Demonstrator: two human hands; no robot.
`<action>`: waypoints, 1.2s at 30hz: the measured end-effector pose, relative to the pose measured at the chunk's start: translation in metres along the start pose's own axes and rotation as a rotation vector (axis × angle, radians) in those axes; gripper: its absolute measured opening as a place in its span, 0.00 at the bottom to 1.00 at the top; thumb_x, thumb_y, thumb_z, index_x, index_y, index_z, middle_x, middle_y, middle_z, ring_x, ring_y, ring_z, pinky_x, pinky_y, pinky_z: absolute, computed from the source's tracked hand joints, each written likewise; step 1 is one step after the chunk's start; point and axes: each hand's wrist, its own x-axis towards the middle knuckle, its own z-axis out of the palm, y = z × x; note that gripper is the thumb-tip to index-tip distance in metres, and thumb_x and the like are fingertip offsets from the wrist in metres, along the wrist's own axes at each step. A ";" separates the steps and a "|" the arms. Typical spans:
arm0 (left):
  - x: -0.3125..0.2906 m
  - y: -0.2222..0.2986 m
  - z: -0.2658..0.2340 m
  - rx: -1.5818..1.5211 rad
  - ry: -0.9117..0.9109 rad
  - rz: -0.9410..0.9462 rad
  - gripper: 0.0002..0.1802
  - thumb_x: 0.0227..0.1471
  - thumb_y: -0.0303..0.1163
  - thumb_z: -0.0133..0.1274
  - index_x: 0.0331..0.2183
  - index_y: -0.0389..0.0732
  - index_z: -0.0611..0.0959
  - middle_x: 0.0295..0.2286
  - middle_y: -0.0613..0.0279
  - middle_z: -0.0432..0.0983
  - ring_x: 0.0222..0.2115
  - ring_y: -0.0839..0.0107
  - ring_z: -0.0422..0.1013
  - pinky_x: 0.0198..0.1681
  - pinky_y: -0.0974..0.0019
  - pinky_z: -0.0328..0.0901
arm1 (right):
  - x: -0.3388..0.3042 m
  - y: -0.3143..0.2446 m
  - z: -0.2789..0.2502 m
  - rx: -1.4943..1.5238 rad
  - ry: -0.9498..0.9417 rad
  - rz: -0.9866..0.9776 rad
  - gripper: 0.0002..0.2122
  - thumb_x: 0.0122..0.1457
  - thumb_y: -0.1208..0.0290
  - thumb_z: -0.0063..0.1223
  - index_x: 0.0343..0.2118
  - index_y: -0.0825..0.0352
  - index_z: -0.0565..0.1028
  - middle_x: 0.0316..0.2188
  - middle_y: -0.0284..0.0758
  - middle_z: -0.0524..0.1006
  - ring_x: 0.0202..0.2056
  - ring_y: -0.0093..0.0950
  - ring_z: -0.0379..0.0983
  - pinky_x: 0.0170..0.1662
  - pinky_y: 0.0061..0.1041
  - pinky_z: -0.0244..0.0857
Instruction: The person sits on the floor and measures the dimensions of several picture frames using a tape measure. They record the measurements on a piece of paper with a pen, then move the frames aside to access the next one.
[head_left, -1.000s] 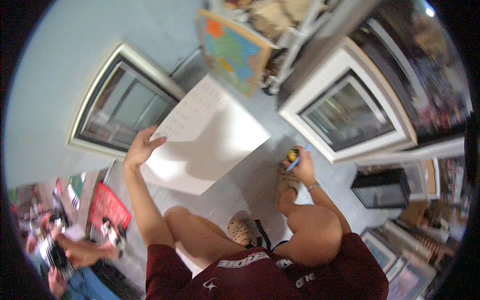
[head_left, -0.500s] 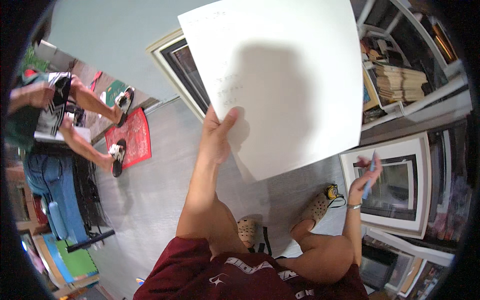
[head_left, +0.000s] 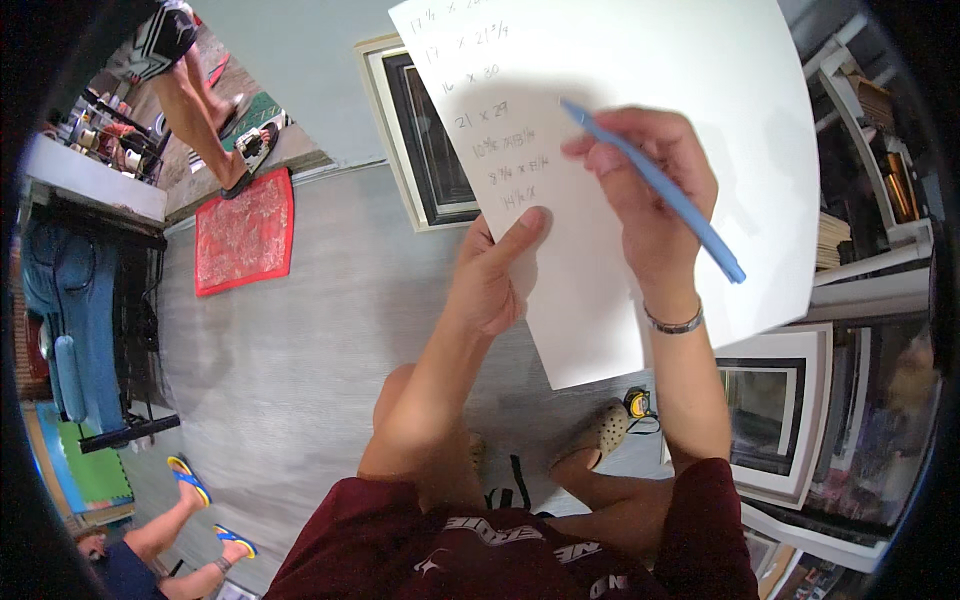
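Note:
A large white sheet of paper [head_left: 740, 90] with handwritten lines down its left side is held up before me. My left hand [head_left: 495, 270] grips its lower left edge, thumb on the front and fingers behind. Over the sheet, my right hand [head_left: 660, 180] is closed round a light blue pen [head_left: 670, 190]. The pen's upper-left end points toward the written lines; whether it touches the paper I cannot tell. A metal bracelet [head_left: 675, 318] circles my right wrist.
Framed pictures lean at the wall [head_left: 415, 140] and at the right [head_left: 770, 400]. A yellow tape measure [head_left: 638, 402] lies by my shoe. A red mat [head_left: 245, 235] is at the doorway, where a person's legs [head_left: 205, 120] show. Another person [head_left: 150, 550] is at lower left.
My right hand has risen from beside the right-hand frame to over the paper with the pen. The paper has shifted right. A second person has come into view at lower left.

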 end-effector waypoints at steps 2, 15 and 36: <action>-0.002 0.000 0.003 -0.019 -0.023 -0.001 0.18 0.60 0.29 0.50 0.52 0.37 0.71 0.47 0.57 0.73 0.47 0.68 0.72 0.49 0.62 0.70 | -0.012 0.003 0.006 -0.005 -0.050 0.089 0.07 0.55 0.86 0.53 0.37 0.73 0.72 0.28 0.36 0.78 0.30 0.21 0.76 0.32 0.16 0.69; -0.011 -0.010 0.012 -0.088 -0.015 0.012 0.18 0.62 0.30 0.48 0.53 0.41 0.68 0.48 0.56 0.71 0.47 0.67 0.72 0.46 0.62 0.74 | -0.014 -0.002 -0.016 -0.122 -0.220 0.044 0.03 0.47 0.86 0.47 0.22 0.71 0.71 0.14 0.32 0.69 0.15 0.17 0.60 0.20 0.16 0.51; -0.016 -0.009 0.014 -0.067 -0.033 0.039 0.18 0.62 0.30 0.48 0.52 0.39 0.67 0.46 0.56 0.72 0.44 0.68 0.74 0.43 0.64 0.75 | -0.019 -0.001 -0.011 -0.110 -0.157 0.065 0.04 0.48 0.87 0.47 0.22 0.71 0.70 0.15 0.31 0.68 0.15 0.15 0.60 0.19 0.15 0.50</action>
